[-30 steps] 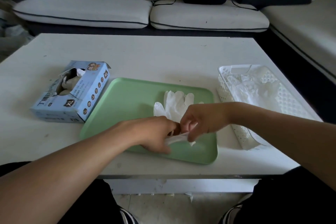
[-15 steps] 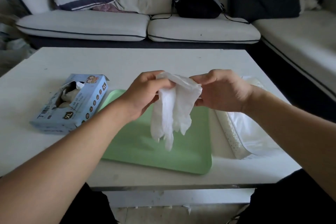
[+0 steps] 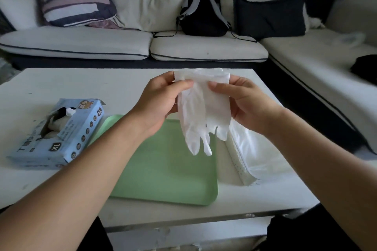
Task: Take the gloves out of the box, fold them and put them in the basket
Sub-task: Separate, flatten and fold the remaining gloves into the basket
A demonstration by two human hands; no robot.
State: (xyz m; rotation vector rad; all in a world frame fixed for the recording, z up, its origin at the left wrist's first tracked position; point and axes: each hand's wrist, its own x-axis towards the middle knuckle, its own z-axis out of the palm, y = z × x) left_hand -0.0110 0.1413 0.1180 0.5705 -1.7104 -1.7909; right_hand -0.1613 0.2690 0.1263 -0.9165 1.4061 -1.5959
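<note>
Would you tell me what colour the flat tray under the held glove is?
Pale green flat plastic tray, best seen in the head view.

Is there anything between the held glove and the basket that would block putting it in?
Nothing visible does. Both hands, left hand and right hand, hold the glove in the air above the green tray; the white basket sits just right of it, partly hidden by the right forearm.

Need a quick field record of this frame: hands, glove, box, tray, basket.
left hand: pinches glove's top left edge
right hand: pinches glove's top right edge
glove: white, held up above the table, fingers hanging down
box: blue, open, on table left of tray, gloves inside
tray: green, nothing on its visible part
basket: white, right of tray, partly hidden by right arm
</note>
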